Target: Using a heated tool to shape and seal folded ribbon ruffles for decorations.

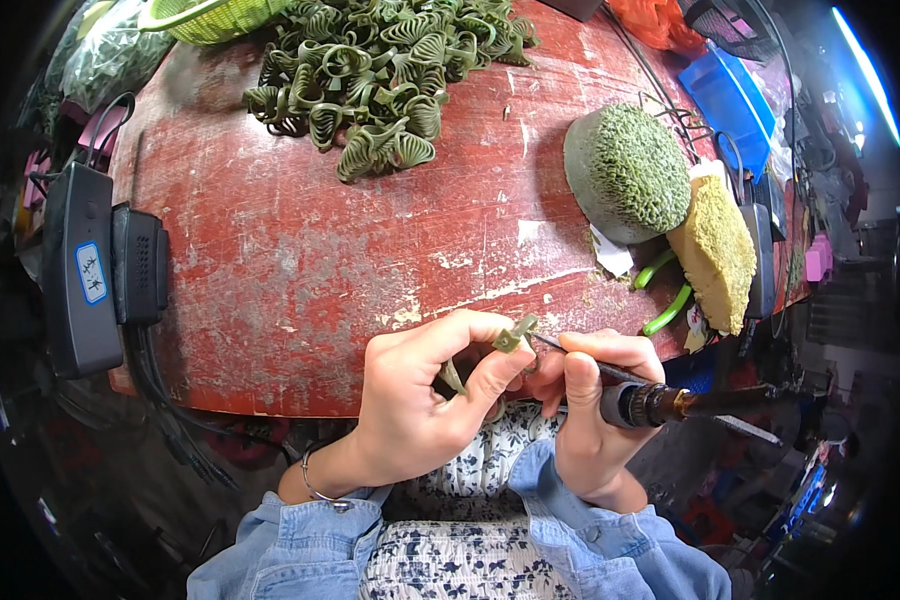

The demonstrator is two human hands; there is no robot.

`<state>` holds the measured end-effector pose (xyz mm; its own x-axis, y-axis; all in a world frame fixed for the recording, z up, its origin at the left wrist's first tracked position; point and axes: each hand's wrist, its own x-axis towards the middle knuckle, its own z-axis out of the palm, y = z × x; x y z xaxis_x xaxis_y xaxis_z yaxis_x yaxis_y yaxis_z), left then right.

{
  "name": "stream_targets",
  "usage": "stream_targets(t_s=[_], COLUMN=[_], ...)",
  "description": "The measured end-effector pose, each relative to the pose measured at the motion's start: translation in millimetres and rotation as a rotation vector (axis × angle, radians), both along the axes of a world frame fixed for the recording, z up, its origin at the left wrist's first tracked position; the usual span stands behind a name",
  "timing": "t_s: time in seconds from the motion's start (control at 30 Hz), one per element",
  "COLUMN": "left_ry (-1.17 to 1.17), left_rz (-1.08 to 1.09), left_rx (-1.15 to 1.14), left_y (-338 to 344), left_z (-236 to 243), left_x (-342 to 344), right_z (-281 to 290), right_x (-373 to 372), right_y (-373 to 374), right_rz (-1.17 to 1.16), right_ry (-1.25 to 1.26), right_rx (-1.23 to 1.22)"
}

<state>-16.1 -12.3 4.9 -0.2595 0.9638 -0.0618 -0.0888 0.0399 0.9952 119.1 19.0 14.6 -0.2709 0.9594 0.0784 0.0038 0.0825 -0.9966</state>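
Pinches a small olive-green piece (514, 336) between thumb and forefinger of the half-curled left hand (425, 385), over the near side of the red tabletop (300, 270), apparently to steady it. Holds a slender dark tool (615, 372) in the mostly closed right hand (600, 425), likely for fine control, with its tip just beside the piece. Has ribbed green loops (380, 85) heaped farther back, presumably leaving room nearby.

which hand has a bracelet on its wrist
The left hand, pinching the green piece: a thin bracelet circles its wrist; the right hand shows none.
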Motion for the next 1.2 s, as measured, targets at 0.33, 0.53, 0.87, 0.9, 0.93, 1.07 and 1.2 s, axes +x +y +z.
stream_targets(t_s=[0.33,0.53,0.87,0.9,0.93,1.07,1.2], left_ry=[0.102,0.153,0.328,0.326,0.329,0.383,0.386], left_rz=[0.005,0.016,0.034,0.052,0.053,0.084,0.076], left_rx=[0.014,0.101,0.096,0.116,0.114,0.217,0.210], left_y=[1,-4,-4,-2,-1,1,2], left_z=[2,-4,8,8,6,0,1], left_x=[0,5,4,5,4,5,0], right_z=[-6,3,17,16,16,21,20], right_x=[5,17,15,14,14,13,17], right_y=[2,5,4,4,4,5,5], right_rz=[-0.008,-0.081,0.060,0.086,0.112,0.250,0.237], right_ry=[0.046,0.113,0.028,0.069,0.110,0.112,0.163], right_rx=[0.154,-0.069,-0.282,-0.275,-0.269,-0.320,-0.370])
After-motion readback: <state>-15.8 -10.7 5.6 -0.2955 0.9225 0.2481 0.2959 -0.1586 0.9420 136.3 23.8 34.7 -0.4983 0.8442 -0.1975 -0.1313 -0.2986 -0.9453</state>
